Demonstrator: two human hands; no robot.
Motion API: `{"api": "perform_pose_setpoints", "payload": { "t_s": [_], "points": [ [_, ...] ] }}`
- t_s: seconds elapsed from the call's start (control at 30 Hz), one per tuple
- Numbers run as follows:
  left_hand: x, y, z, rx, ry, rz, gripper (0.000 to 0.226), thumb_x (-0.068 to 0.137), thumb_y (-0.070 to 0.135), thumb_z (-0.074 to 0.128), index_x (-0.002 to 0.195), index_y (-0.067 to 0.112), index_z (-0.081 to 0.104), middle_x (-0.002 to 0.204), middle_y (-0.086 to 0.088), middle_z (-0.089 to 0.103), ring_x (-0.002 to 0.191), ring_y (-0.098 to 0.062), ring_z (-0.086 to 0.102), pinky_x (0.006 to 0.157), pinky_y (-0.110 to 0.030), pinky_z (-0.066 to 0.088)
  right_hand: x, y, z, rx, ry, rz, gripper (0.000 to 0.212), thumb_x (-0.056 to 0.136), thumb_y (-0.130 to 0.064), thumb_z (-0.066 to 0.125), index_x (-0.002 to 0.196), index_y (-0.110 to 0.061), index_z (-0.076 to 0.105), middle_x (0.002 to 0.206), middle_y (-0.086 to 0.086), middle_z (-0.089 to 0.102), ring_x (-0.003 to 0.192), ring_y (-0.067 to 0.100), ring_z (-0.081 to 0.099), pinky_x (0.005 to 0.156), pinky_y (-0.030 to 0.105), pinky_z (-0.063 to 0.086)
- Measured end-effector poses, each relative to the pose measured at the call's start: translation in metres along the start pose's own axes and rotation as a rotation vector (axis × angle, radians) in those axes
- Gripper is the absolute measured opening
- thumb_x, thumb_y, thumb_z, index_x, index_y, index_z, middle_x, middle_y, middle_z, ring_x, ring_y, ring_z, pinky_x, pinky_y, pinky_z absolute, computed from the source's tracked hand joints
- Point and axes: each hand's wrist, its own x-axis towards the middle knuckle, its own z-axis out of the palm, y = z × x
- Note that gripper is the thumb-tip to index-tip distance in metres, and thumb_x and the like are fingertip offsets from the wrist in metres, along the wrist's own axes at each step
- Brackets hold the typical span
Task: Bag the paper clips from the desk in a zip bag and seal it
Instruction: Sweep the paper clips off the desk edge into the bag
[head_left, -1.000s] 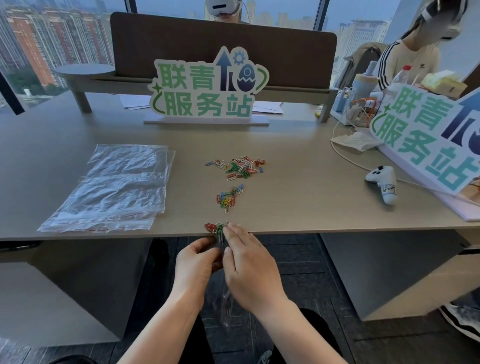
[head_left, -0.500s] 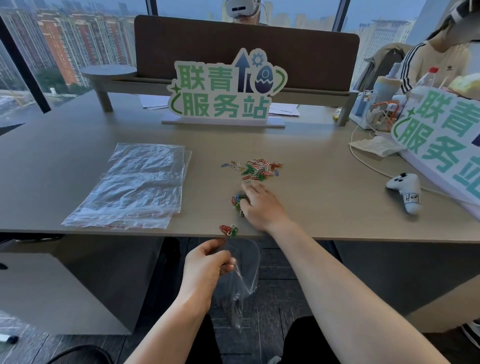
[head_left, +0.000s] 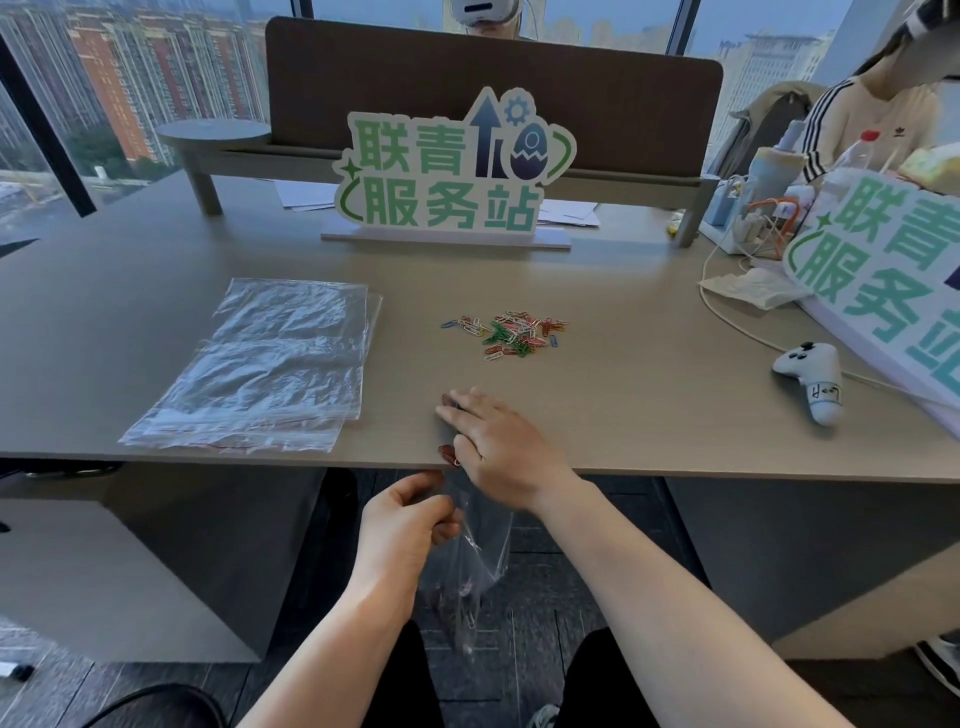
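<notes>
Dragged nearer the desk (head_left: 623, 426) edge since half a second ago: small clip cluster under flat, straight-fingered right hand (head_left: 498, 441), few paper clips (head_left: 448, 453) peeking at 9 o'clock. Below the edge, zip bag (head_left: 480, 551) pinched by left hand (head_left: 405, 525). At 12 o'clock, main clip pile (head_left: 511, 335); at 10 o'clock, spare bags (head_left: 265, 369).

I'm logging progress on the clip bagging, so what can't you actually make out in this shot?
- Clips under the right hand: head view, covered by the palm.
- Count inside the zip bag: crumpled plastic, too small.
- Bag mouth: hidden by the left hand and the desk edge.
</notes>
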Motion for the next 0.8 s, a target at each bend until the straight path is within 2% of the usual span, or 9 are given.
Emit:
{"api": "perform_pose_setpoints", "payload": {
  "t_s": [0.1,0.23,0.37,0.47,0.57,0.63,0.73,0.8],
  "points": [
    [0.001,0.001,-0.003,-0.005,0.007,0.005,0.029,0.082,-0.013,0.060,0.108,-0.001,0.067,0.062,-0.003,0.072,0.053,-0.014,0.063,0.069,-0.034,0.052,-0.008,-0.005,0.003,-0.003,0.021,-0.028,0.049,0.100,-0.025,0.034,0.148,-0.018,0.037,0.160,0.002,0.026,0.149,0.018,0.014,0.118,0.027,0.005],
    [0.003,0.000,-0.006,-0.008,0.009,0.006,0.034,0.081,-0.012,0.061,0.114,-0.003,0.066,0.077,-0.013,0.072,0.057,-0.018,0.064,0.073,-0.037,0.053,-0.021,-0.014,0.008,-0.002,0.060,-0.047,0.051,0.099,-0.026,0.031,0.148,-0.015,0.036,0.159,0.003,0.026,0.149,0.016,0.014,0.118,0.025,0.004],
    [0.002,0.000,-0.007,-0.032,-0.018,0.006,0.029,0.079,-0.012,0.061,0.106,-0.003,0.071,0.086,-0.022,0.072,0.075,-0.029,0.061,0.081,-0.045,0.048,-0.034,-0.023,0.014,-0.001,0.086,-0.062,0.050,0.100,-0.024,0.032,0.149,-0.014,0.033,0.160,0.002,0.025,0.149,0.014,0.011,0.117,0.022,-0.001],
    [0.003,0.000,-0.008,-0.037,-0.022,0.008,0.034,0.078,-0.008,0.066,0.112,-0.001,0.069,0.100,-0.029,0.073,0.081,-0.031,0.064,0.091,-0.052,0.052,-0.043,-0.028,0.018,0.015,0.116,-0.071,0.050,0.100,-0.023,0.034,0.149,-0.014,0.034,0.160,0.002,0.025,0.149,0.012,0.011,0.116,0.019,-0.003],
    [0.006,-0.003,-0.010,-0.044,-0.019,0.011,0.039,0.080,-0.007,0.066,0.118,0.001,0.066,0.107,-0.024,0.073,0.092,-0.034,0.071,0.089,-0.046,0.057,-0.052,-0.034,0.022,0.032,0.143,-0.075,0.051,0.098,-0.024,0.032,0.148,-0.014,0.038,0.158,0.001,0.029,0.148,0.012,0.014,0.117,0.019,-0.002],
    [0.006,-0.005,-0.011,-0.042,-0.028,0.011,0.041,0.081,-0.007,0.065,0.121,0.002,0.065,0.110,-0.022,0.072,0.098,-0.036,0.072,0.087,-0.044,0.058,-0.058,-0.038,0.022,0.066,0.179,-0.080,0.051,0.096,-0.024,0.031,0.145,-0.014,0.043,0.155,0.001,0.037,0.146,0.011,0.021,0.116,0.018,0.004],
    [0.005,-0.004,-0.011,-0.044,-0.021,0.008,0.040,0.081,-0.010,0.065,0.119,-0.001,0.064,0.107,-0.024,0.072,0.081,-0.029,0.072,0.085,-0.043,0.058,-0.062,-0.041,0.016,0.206,0.268,-0.027,0.048,0.095,-0.019,0.033,0.140,-0.013,0.050,0.146,0.001,0.049,0.139,0.010,0.036,0.115,0.021,0.024],
    [0.004,-0.002,-0.010,-0.033,-0.005,0.008,0.037,0.082,-0.012,0.063,0.117,0.000,0.063,0.102,-0.020,0.071,0.063,-0.018,0.067,0.072,-0.032,0.059,-0.054,-0.036,0.009,0.241,0.318,0.015,0.048,0.095,-0.016,0.033,0.140,-0.012,0.048,0.145,0.002,0.051,0.137,0.012,0.040,0.112,0.030,0.034]
  ]
}}
